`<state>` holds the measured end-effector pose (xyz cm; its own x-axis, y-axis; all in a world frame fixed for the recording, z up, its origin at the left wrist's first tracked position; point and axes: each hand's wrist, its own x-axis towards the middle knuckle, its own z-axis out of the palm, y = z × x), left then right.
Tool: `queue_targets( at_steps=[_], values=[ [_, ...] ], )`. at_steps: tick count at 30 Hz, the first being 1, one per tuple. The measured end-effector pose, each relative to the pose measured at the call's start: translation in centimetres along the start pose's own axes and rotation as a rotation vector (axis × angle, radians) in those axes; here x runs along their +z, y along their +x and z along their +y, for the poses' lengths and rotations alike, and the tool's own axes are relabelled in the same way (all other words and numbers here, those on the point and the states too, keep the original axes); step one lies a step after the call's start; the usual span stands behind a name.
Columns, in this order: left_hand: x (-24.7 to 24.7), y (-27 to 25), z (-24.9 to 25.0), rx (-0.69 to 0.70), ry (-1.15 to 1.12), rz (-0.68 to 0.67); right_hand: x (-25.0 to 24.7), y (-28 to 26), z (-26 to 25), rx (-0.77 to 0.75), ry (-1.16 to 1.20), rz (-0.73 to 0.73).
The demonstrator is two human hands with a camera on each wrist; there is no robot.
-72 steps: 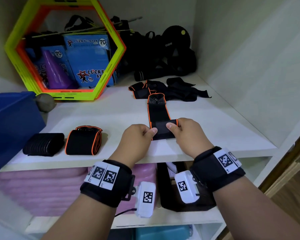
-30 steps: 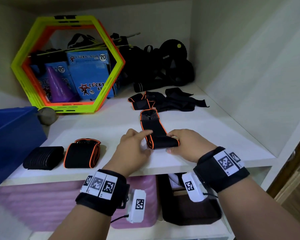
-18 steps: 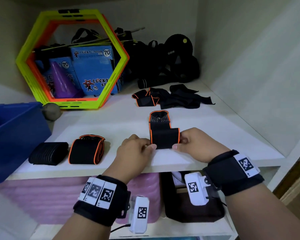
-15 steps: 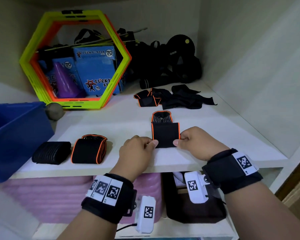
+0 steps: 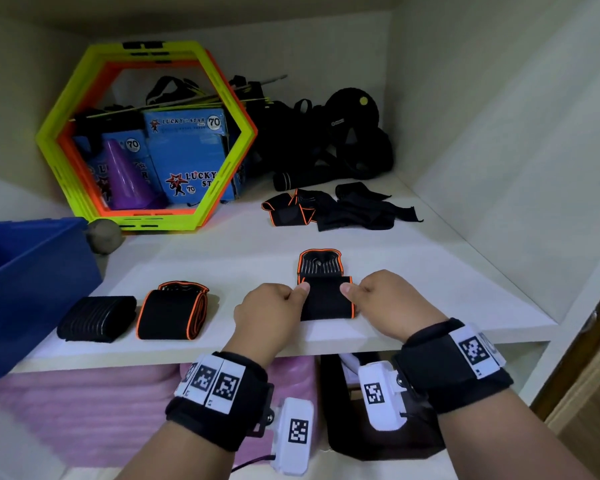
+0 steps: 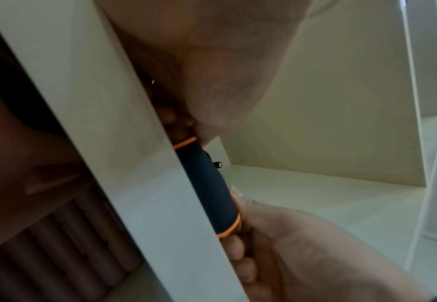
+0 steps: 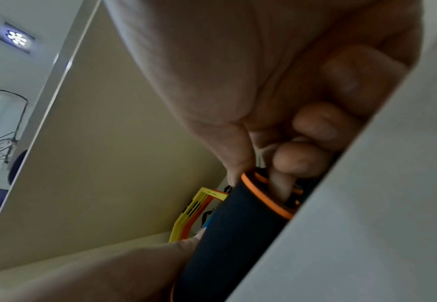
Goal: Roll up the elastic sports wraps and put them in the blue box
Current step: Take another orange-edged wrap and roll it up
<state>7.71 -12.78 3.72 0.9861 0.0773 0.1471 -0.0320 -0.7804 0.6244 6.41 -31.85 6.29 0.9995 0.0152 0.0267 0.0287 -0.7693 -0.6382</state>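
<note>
A black wrap with orange edging point(image 5: 326, 299) lies on the white shelf point(image 5: 430, 271), mostly rolled, with a short tail point(image 5: 319, 265) stretched away from me. My left hand point(image 5: 274, 306) pinches the roll's left end and my right hand point(image 5: 378, 299) pinches its right end, thumbs on top. The left wrist view shows the roll point(image 6: 209, 183) held at both ends against the shelf edge. The right wrist view shows it point(image 7: 237, 235) the same way. Two finished rolls, one black point(image 5: 96, 318) and one orange-edged point(image 5: 172, 311), sit left of my hands. The blue box point(image 5: 21, 282) stands at the far left.
A loose pile of unrolled black wraps point(image 5: 340, 211) lies at the back of the shelf. A yellow and orange hexagon frame point(image 5: 146, 136) leans at the back left, and a grey ball point(image 5: 104, 235) sits by the box. Black gear point(image 5: 326, 143) fills the back corner.
The roll has grown thicker and moved away from me along the wrap; the flat tail has shortened to a short piece. Both hands have stayed at its ends.
</note>
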Motion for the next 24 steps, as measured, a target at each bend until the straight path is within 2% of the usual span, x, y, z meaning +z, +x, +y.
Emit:
queue_targets(
  at_steps=[4, 8, 12, 19, 24],
  values=[
    [-0.2, -0.9, -0.2, 0.06, -0.227, 0.079, 0.1, -0.3, 0.2, -0.008, 0.164, 0.139],
    [0.0, -1.4, 0.2, 0.099, -0.268, 0.125, 0.9, -0.2, 0.2, -0.011, 0.245, 0.109],
    [-0.8, -2.0, 0.1, 0.102, -0.197, 0.147, 1.7, -0.1, -0.2, -0.051, 0.234, 0.121],
    [-3.6, -3.3, -2.3, 0.222, 0.166, 0.281, 5.2, 0.1, -3.4, -0.152, 0.26, 0.036],
    [-5.5, -4.4, -4.5, 0.204, 0.234, 0.381, 6.8, -0.2, -6.0, -0.215, 0.261, -0.022]
  ],
)
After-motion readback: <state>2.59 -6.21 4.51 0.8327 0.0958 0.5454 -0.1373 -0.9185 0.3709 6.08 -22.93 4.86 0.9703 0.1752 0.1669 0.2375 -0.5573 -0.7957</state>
